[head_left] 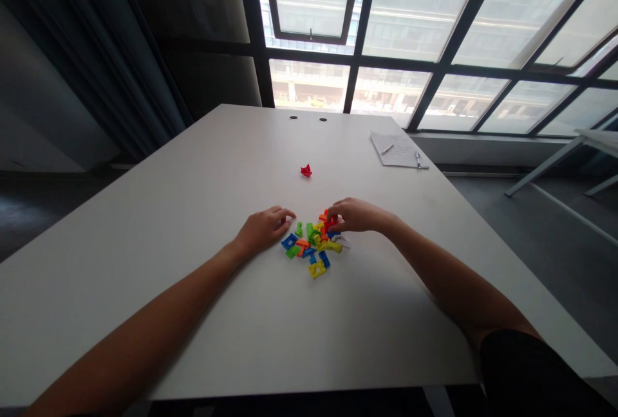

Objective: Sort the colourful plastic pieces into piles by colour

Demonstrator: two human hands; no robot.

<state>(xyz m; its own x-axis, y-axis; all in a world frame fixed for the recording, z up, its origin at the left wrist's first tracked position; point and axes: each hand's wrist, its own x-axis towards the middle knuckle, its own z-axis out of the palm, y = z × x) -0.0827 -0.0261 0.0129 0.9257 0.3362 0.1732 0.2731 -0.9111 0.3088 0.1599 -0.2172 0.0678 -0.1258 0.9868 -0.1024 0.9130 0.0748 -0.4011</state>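
Observation:
A loose heap of small plastic building pieces (317,237) in blue, green, yellow, orange, red and white lies on the white table (203,314). My left hand (264,227) rests on the tabletop just left of the heap, its fingers stretched out and holding nothing. At the heap's upper right edge, my right hand (356,215) has its fingers bent down and closed around a red plastic piece (330,224), partly hidden by the fingertips. A yellow square piece (317,269) lies nearest to me. Beyond the hands sits a separate small cluster of red pieces (306,171).
Sheets of paper (398,150) with two pens lie at the table's far right. Two round cable holes (323,120) are set near the far edge. A large window stands behind the table, a dark curtain (140,56) to the left.

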